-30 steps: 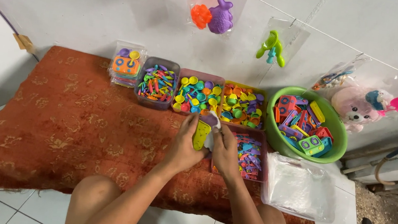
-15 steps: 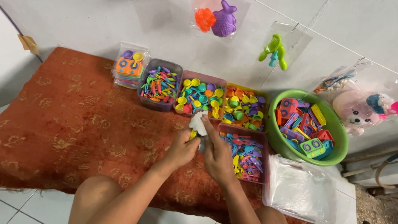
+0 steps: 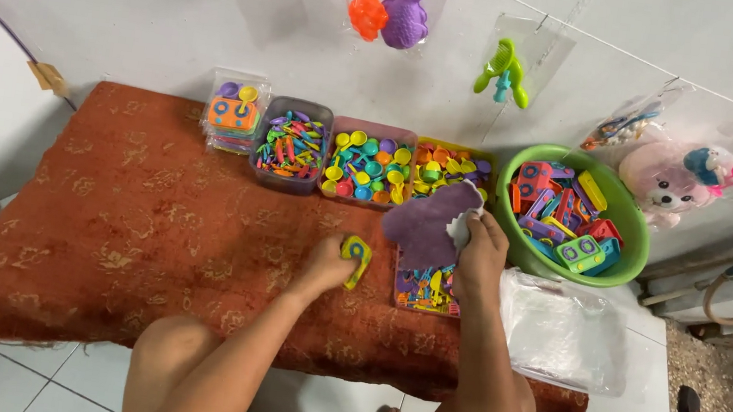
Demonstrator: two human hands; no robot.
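On rust-red patterned cloth [image 3: 122,223], L hand [image 3: 326,266] now rests low w/ fingers pinching small yellow plastic toy piece [image 3: 354,259], while R hand [image 3: 480,253], prev. joined w/ L, has lifted purple cloth-like sheet [image 3: 424,227] gripped at its edge over tray of mixed coloured plastic bits [image 3: 424,288]: hands separated, piece held apart from sheet.

Cloth-covered table [image 3: 103,230]: four trays [image 3: 370,162] in a row along its 12 o'clock edge; round basin [image 3: 626,219] at their 3 o'clock; fifth tray [image 3: 424,290] at 6 o'clock of the row's last; stack of bags [image 3: 561,328] at the basin's 6 o'clock.
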